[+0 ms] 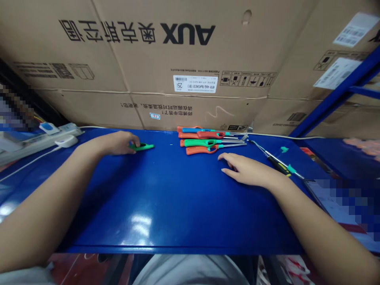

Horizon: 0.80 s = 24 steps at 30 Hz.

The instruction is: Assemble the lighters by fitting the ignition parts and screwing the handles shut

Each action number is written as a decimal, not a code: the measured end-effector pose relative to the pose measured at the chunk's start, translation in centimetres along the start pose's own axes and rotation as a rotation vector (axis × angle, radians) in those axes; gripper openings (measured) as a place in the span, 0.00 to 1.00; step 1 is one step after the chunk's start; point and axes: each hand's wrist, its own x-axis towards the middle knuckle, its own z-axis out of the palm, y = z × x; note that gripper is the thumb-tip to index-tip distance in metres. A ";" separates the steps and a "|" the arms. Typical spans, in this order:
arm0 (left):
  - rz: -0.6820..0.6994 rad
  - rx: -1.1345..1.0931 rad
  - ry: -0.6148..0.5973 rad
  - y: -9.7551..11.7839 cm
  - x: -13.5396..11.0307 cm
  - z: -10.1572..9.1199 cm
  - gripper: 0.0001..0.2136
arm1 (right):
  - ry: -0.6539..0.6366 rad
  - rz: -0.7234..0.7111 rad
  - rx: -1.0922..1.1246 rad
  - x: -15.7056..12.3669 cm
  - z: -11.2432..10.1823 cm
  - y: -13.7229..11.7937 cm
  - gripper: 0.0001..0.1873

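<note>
A large cardboard sheet [133, 55], printed upside down with the AUX name and Chinese characters, stands as a wall behind a glossy blue tabletop [166, 198]; a blue metal frame [329, 93] slants down at the right. On the left part of the top, near the cardboard, the left hand [121, 143] has its fingers curled in around one end of a green lighter handle [147, 146], whose other end points right along the surface; the fingers hide much of it, so it may be a whole lighter or only its body.

The right hand [242, 168] is held loosely open with nothing in it, fingers bent toward the left, just in front of the metal tubes of a row of long-nosed gas lighters. In that row an orange lighter [196, 150] lies nearest, then a green lighter [192, 143], with a red lighter [204, 135] and a blue lighter [190, 130] farther back, their tubes pointing right. Beyond the right hand lies a tool with a black and yellow handle [279, 165]. At the far left, a white power strip [67, 128] carries a white plug [67, 141].
</note>
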 end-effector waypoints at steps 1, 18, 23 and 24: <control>0.031 -0.015 -0.047 1.0 -0.5 -0.1 0.09 | -0.003 0.004 -0.001 0.0 0.0 0.0 0.21; 0.574 -0.431 0.215 14.7 -2.0 9.5 0.20 | 0.002 -0.373 0.061 -0.1 1.3 -3.7 0.12; 0.529 -0.475 0.238 13.5 -1.9 9.3 0.25 | 0.011 -0.331 -0.030 0.0 1.1 -3.1 0.06; 0.509 -0.508 0.237 13.3 -1.7 9.3 0.25 | 0.023 -0.321 -0.038 0.1 0.9 -2.8 0.06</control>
